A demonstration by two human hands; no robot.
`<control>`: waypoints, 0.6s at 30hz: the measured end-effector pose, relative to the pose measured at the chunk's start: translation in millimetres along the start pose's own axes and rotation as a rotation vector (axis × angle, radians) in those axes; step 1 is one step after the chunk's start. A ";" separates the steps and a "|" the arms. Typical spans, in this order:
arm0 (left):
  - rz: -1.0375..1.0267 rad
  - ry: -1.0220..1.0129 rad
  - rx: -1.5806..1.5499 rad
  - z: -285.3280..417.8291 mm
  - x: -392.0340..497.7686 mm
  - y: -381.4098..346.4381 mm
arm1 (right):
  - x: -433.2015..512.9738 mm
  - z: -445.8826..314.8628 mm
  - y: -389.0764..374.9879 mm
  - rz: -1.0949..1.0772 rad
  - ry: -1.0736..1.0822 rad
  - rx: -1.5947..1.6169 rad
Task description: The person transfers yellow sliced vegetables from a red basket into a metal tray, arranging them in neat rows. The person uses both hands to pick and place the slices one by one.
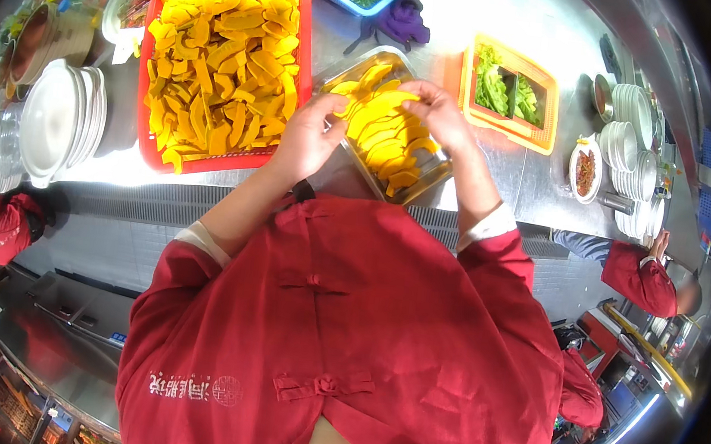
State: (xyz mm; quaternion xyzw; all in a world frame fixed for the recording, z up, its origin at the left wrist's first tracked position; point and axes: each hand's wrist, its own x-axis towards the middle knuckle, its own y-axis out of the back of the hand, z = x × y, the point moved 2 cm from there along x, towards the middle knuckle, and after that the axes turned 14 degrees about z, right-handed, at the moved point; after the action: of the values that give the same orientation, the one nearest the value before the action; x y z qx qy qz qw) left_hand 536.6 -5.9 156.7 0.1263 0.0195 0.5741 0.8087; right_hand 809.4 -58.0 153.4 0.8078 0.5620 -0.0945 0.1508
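Observation:
Sliced pumpkin pieces (384, 131) lie overlapped in rows in a rectangular metal tray (417, 193) on the steel counter before me. My left hand (312, 136) is at the tray's left edge, its thumb and fingers at the end of a yellow slice. Over the upper right of the tray is my right hand (435, 110), with finger and thumb pinching the right end of a slice. Whether both hands hold the same slice I cannot tell. Close by on the left, a red plastic basket (308, 41) is heaped with more pumpkin slices (226, 59).
Stacked white dishes (57, 122) stand at left. An orange basket (552, 113) holds leafy greens; beyond the tray are a purple cloth (406, 19) and a blue basket (368, 10) of chopped greens. At right are stacked bowls (630, 108) and a filled dish (585, 171). Several co-workers are nearby.

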 end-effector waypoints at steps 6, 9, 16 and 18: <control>-0.043 0.045 0.083 8.7 -12.0 33.1 | 68.3 20.1 1.8 0.037 0.040 -0.427; 0.004 0.051 0.060 12.5 -19.5 40.9 | 79.1 22.5 -10.5 0.045 0.101 -0.634; 0.067 0.161 0.025 15.0 -30.2 57.8 | 70.7 22.9 -31.9 0.106 0.563 -1.264; 0.073 0.198 0.017 16.9 -30.5 59.3 | 69.7 24.8 -32.8 0.118 0.669 -1.347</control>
State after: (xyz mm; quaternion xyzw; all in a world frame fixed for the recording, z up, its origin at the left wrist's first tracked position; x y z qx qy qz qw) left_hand 474.4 -19.2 183.1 0.0765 0.0994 0.6128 0.7802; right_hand 803.5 5.3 103.1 0.5553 0.4698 0.5282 0.4381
